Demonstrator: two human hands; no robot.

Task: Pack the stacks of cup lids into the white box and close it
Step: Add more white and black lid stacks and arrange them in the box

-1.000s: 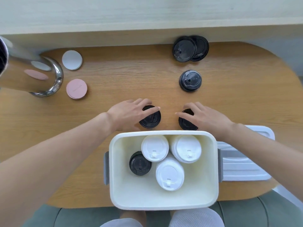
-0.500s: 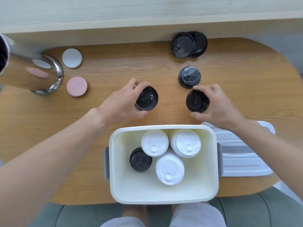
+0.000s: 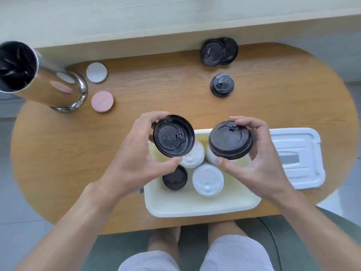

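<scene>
A black lid stack (image 3: 173,136) is pinched between thumb and fingers of the left hand (image 3: 134,155); a second black stack (image 3: 230,140), tilted, is gripped the same way by the right hand (image 3: 252,161). Both are held above the far part of the white box (image 3: 199,208). The oval wooden table (image 3: 156,90) is set against a pale wall. Inside the box, three white lid stacks (image 3: 208,179) and one black stack in the box (image 3: 175,178) are seen. The box cover (image 3: 298,157) lies just right of the box. Farther off, a lone black stack (image 3: 222,85) and two overlapping black lids (image 3: 218,52) are left on the table.
</scene>
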